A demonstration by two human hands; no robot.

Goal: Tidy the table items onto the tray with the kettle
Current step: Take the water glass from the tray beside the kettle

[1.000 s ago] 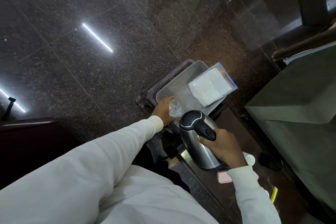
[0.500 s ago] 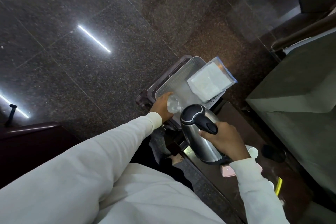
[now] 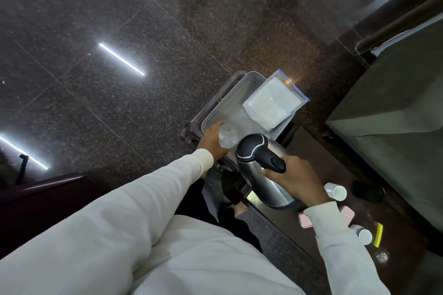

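Right hand (image 3: 296, 178) is wrapped around the black handle of the steel kettle (image 3: 261, 175), which is tilted and sits low over the near edge of the dark tabletop (image 3: 335, 175), just short of the tray (image 3: 230, 100); whether its base touches the wood is hard to tell. Left hand (image 3: 211, 141) reaches forward, fingers curled around a clear glass (image 3: 227, 136) at the tray's near corner, right beside the kettle's lid. A clear bag of white sheets (image 3: 273, 103) lies across the tray's far side, overhanging its rim. Behind the right wrist on the tabletop: a white cup (image 3: 336, 192) on its side, a pink case (image 3: 305, 220) partly hidden by the sleeve, another white cup (image 3: 363, 235) and a yellow strip (image 3: 378, 235).
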